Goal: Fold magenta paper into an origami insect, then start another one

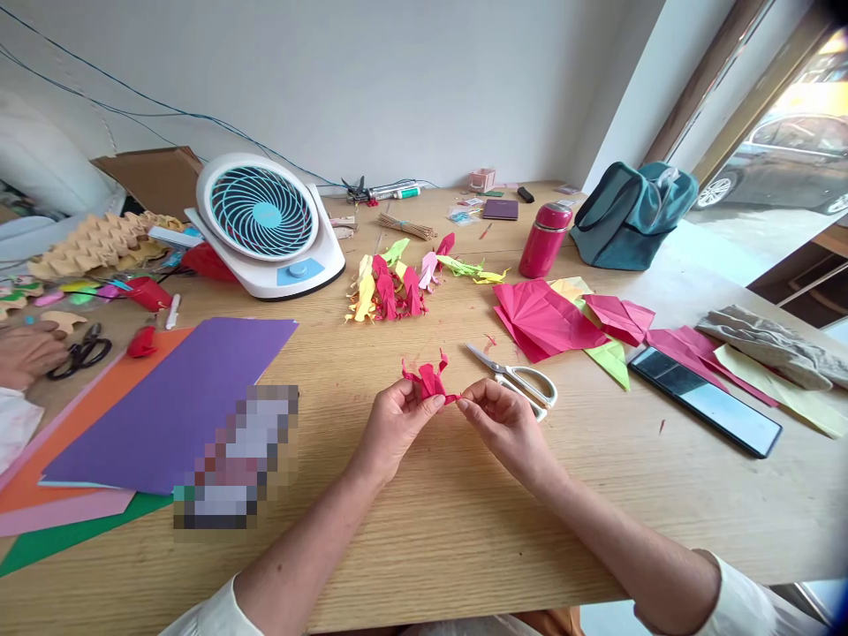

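A small folded red paper figure (429,380) sits between my two hands just above the wooden table (450,521). My left hand (396,422) is closed around its left side, thumb pressed on the paper. My right hand (504,424) pinches a thin tip of the figure at its right end. White-handled scissors (523,378) lie just behind my right hand.
A pile of folded paper figures (397,287) in red, yellow, pink and green lies mid-table. Red and green sheets (563,322), a phone (706,399), a red flask (544,238), a teal bag (629,216), a white fan (265,221), large coloured sheets (165,406). Another person's hand (26,352) rests by black scissors (83,352) at left.
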Demonstrator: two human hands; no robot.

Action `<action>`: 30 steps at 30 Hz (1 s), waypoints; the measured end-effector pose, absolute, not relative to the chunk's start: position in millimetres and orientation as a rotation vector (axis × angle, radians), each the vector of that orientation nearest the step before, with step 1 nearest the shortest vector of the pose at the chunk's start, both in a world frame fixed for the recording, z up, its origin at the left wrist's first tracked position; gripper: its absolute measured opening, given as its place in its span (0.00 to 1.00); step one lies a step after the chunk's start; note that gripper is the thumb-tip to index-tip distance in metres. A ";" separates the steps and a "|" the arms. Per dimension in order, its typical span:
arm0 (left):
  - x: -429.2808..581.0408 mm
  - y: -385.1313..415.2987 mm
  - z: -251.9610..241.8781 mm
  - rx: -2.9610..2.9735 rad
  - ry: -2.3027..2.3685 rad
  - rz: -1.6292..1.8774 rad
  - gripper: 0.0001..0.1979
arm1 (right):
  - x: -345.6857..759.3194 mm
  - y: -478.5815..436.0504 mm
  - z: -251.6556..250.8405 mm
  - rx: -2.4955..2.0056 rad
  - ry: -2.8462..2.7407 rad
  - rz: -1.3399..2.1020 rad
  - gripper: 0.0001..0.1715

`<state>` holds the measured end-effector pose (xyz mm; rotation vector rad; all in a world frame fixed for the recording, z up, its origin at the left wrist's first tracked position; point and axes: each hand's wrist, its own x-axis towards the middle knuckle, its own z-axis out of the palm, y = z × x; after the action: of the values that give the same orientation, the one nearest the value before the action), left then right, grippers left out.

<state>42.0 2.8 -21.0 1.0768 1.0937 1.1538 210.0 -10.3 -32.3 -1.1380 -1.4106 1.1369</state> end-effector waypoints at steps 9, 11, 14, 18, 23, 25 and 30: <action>38.4 1.8 -19.6 1.071 1.050 1.060 0.14 | 211.5 -10.2 -29.6 -1.112 -1.402 1.100 0.18; 37.6 2.3 -20.1 1.076 1.051 1.055 0.14 | 211.5 -9.9 -28.4 -1.113 -1.397 1.131 0.19; 37.3 3.1 -20.0 1.087 1.045 1.049 0.14 | 212.0 -9.9 -25.3 -1.136 -1.399 1.170 0.20; 37.7 3.4 -18.8 1.088 1.057 1.043 0.14 | 212.8 -10.2 -21.9 -1.145 -1.406 1.246 0.17; 38.3 3.9 -17.2 1.046 1.048 1.055 0.16 | 212.2 -8.8 -24.3 -1.164 -1.430 1.250 0.21; 38.6 4.1 -16.6 1.027 1.039 1.064 0.17 | 211.7 -8.4 -26.0 -1.180 -1.437 1.246 0.24; 39.4 4.6 -17.4 1.024 1.026 1.110 0.16 | 210.8 -9.4 -28.0 -1.211 -1.445 1.240 0.26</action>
<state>39.4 4.6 -17.4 1.0240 1.0260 1.1102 210.8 -9.4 -28.0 -1.2106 -1.4450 1.2399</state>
